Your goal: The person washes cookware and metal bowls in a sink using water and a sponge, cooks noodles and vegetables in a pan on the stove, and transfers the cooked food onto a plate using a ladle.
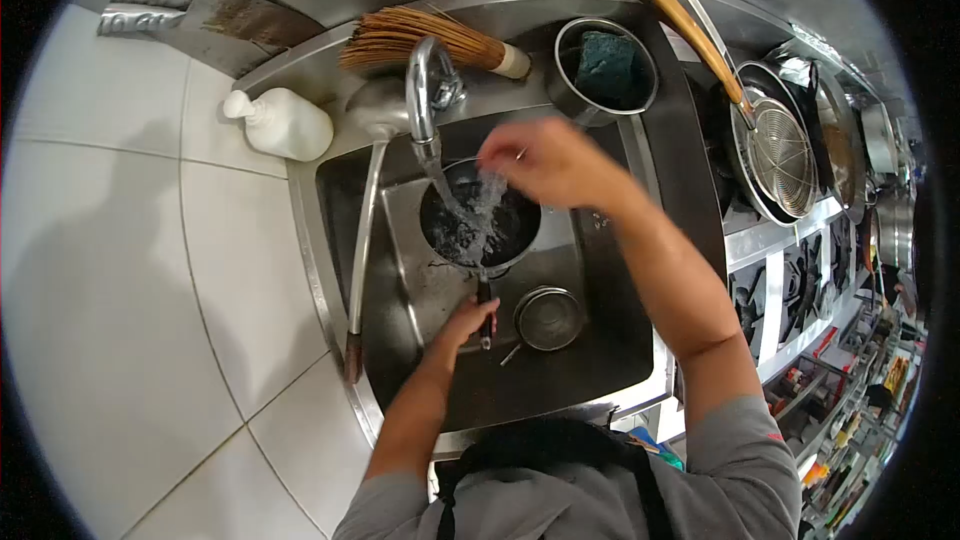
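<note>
The left hand (468, 320) is closed around the black handle of a round, dark-interior metal pan (518, 228), probably to steady it under the tap. The pan sits inside the stainless-steel sink (430, 302), below the curved chrome faucet (420, 100), so the running water (458, 208) falls into it. The right hand (545, 162) is blurred above the pan's far right side, by the splash, its fingers bent; I cannot tell whether they grasp anything.

A small, round metal strainer (549, 320) lies to the near right of the pan. A long-handled metal ladle (367, 230) leans along the left rim, seemingly out of the stream's way. On the far ledge are a brown bristle brush (425, 38) and a steel pot (574, 100) holding a dark green scouring pad (605, 62); a white pump bottle (290, 126) stands far left. White tiles (85, 240) cover the left side; a stove (800, 275) and stacked pans are right.
</note>
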Motion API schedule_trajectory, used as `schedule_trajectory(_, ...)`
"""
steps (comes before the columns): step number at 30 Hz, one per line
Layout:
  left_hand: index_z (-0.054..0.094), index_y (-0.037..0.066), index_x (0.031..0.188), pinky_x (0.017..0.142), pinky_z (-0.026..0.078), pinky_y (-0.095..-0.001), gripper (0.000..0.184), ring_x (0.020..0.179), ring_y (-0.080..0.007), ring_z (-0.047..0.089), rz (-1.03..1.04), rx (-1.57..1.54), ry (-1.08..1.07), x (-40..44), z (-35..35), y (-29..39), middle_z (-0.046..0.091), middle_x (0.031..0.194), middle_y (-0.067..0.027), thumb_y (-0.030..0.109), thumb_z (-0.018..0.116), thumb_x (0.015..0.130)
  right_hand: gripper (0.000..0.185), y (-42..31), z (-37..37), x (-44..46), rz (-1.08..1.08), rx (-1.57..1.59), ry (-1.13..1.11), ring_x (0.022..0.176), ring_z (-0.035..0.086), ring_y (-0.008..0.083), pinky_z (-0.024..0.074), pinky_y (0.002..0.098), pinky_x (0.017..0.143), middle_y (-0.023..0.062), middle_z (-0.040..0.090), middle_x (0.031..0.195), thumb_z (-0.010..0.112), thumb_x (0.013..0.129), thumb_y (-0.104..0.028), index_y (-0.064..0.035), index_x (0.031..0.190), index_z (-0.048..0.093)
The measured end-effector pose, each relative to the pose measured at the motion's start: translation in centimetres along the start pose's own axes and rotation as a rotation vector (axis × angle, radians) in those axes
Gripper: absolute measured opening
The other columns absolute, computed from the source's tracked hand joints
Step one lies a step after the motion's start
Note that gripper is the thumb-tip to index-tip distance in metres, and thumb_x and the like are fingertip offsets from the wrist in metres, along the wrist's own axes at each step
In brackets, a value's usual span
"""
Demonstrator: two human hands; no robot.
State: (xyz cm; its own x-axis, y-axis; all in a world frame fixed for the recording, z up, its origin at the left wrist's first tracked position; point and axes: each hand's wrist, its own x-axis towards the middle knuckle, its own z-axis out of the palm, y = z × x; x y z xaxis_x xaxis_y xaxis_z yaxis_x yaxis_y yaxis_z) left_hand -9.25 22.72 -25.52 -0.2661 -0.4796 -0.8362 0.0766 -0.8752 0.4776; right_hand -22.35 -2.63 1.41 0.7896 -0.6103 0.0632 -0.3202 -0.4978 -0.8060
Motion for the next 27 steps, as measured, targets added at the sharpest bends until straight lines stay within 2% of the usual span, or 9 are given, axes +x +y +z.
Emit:
schedule_trajectory(2,0.057,0.006,0.08,0.056,0.045,-0.0327,0.028,0.063,-0.0172,0.057,0.136,-0.179,0.011,-2.6,-0.1,6.0,0.057,0.062,-0.006,0.031,0.066,0.085,0.016,1.5,-4.3,-0.8,0.169,-0.198,0.38,0.081,0.067,0.0197,0.0521,0.0319,0.071,0.0116,0.069,0.089,0.062,0.085,-0.013,-0.0044,0.097,0.068)
schedule_trajectory(4,0.056,0.009,0.081,0.055,0.047,-0.0265,0.014,0.067,-0.0172,0.057,0.074,-0.667,0.007,-4.1,-2.0,13.4,0.059,0.076,-0.0048,0.022,0.059,0.086,0.026,6.4,-8.3,-0.9,0.134,-0.768,0.629,0.098,0.063,0.0375,0.0514,0.0437,0.084,0.0209,0.067,0.1,0.062,0.083,-0.019,-0.0045,0.105,0.066)
schedule_trajectory(10,0.042,-0.013,0.108,0.076,0.057,-0.0398,0.041,0.086,-0.0312,0.06,0.151,-0.93,0.006,-2.2,-0.9,27.7,0.056,0.095,-0.0227,0.008,0.063,0.079,0.065,10.1,-8.3,2.5,0.78,-0.806,0.288,0.109,0.058,0.0482,0.0511,0.0483,0.091,0.0311,0.053,0.12,0.069,0.085,-0.037,0.0034,0.128,0.042)
schedule_trajectory(13,0.046,-0.011,0.105,0.081,0.056,-0.0397,0.035,0.091,-0.0318,0.059,0.147,-1.148,0.018,-1.9,0.2,23.4,0.055,0.097,-0.0234,0.008,0.059,0.08,0.067,11.4,-8.2,3.5,0.782,-0.76,0.39,0.108,0.058,0.0489,0.0521,0.0486,0.09,0.0347,0.051,0.121,0.07,0.084,-0.038,-0.0006,0.129,0.038)
schedule_trajectory(15,0.052,-0.002,0.092,0.063,0.054,-0.0353,0.016,0.074,-0.0268,0.06,0.194,-0.931,0.03,-4.8,2.1,17.6,0.057,0.082,-0.0138,0.012,0.055,0.084,0.057,10.6,-8.5,3.4,0.782,-0.694,0.475,0.107,0.059,0.0479,0.0514,0.049,0.089,0.0333,0.054,0.119,0.075,0.079,-0.027,-0.0012,0.118,0.042)
schedule_trajectory(18,0.054,0.005,0.086,0.046,0.044,-0.0333,0.015,0.051,-0.0194,0.054,-0.067,-1.008,-0.28,-0.5,0.2,4.7,0.06,0.072,-0.006,0.019,0.057,0.09,0.032,8.3,-8.1,2.1,0.535,-0.765,0.714,0.09,0.065,0.0371,0.0527,0.0399,0.075,0.0136,0.066,0.098,0.073,0.079,-0.017,-0.0072,0.101,0.052)
schedule_trajectory(20,0.053,0.008,0.078,0.042,0.036,-0.0307,0.026,0.045,-0.0135,0.045,-0.022,-0.349,0.044,-1.8,1.8,3.0,0.048,0.058,-0.0014,0.028,0.063,0.091,0.03,4.6,-6.9,-0.3,0.381,-0.639,0.746,0.088,0.063,0.0384,0.0507,0.0419,0.075,0.016,0.063,0.093,0.072,0.076,-0.014,-0.0052,0.097,0.054)
schedule_trajectory(25,0.048,0.007,0.079,0.04,0.035,-0.0315,0.024,0.043,-0.012,0.044,-0.005,-0.268,0.153,-8.3,3.1,-0.8,0.044,0.054,-0.0007,0.018,0.067,0.089,0.025,3.1,1.1,-5.8,0.251,-0.018,0.556,0.081,0.057,0.0428,0.047,0.0409,0.066,0.0203,0.057,0.084,0.069,0.07,-0.004,-0.0004,0.089,0.053)
schedule_trajectory(27,0.047,0.007,0.08,0.039,0.034,-0.0315,0.024,0.042,-0.0119,0.043,0.0,-0.308,0.203,-12.6,4.2,-0.6,0.043,0.054,-0.0008,0.014,0.069,0.087,0.026,7.1,5.4,-6.9,0.068,-0.153,0.476,0.086,0.059,0.0408,0.0485,0.0418,0.069,0.0195,0.058,0.09,0.07,0.07,-0.003,0.0007,0.091,0.055)
